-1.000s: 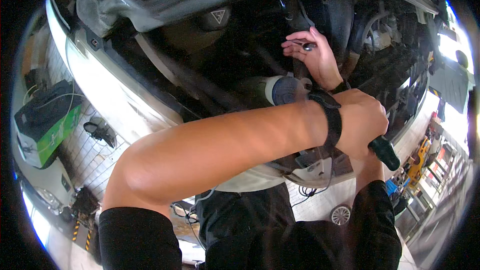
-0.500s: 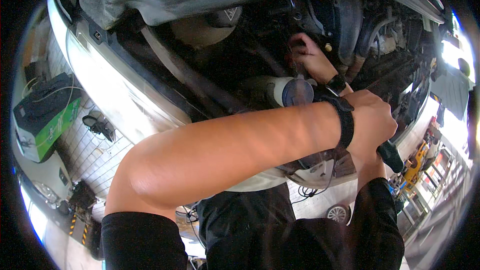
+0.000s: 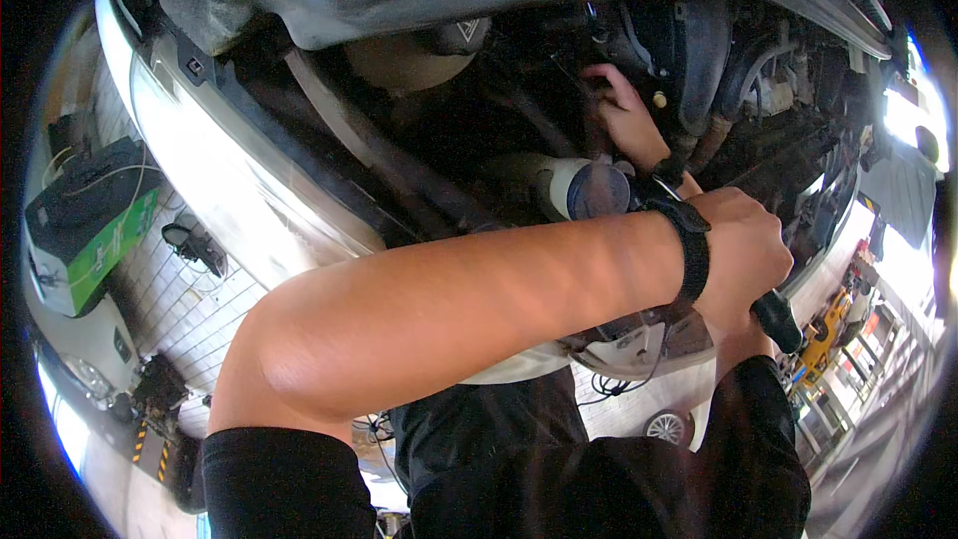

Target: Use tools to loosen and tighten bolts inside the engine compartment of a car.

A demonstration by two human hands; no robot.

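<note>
My left forearm crosses the view to the right, where my left hand (image 3: 740,255) is closed on a black handle (image 3: 774,319), beside the edge of the car's open engine bay (image 3: 230,190). Behind that wrist, my right hand (image 3: 629,115) reaches into the dark bay with fingers curled; whatever they hold is lost in shadow. Below it is a pale cylindrical container with a blue-grey round top (image 3: 597,192). Black hoses (image 3: 704,60) run to the right of my right hand.
Left are a green-and-black machine (image 3: 90,230) with cables, a white car front (image 3: 95,359) and tiled floor. A spoked wheel (image 3: 667,427) lies below. Yellow equipment (image 3: 818,339) and racks stand at right.
My left hand with the handle has shifted slightly right. My right hand's fingers, earlier loosely spread around a small metal item, are now curled in shadow. The view has shifted slightly.
</note>
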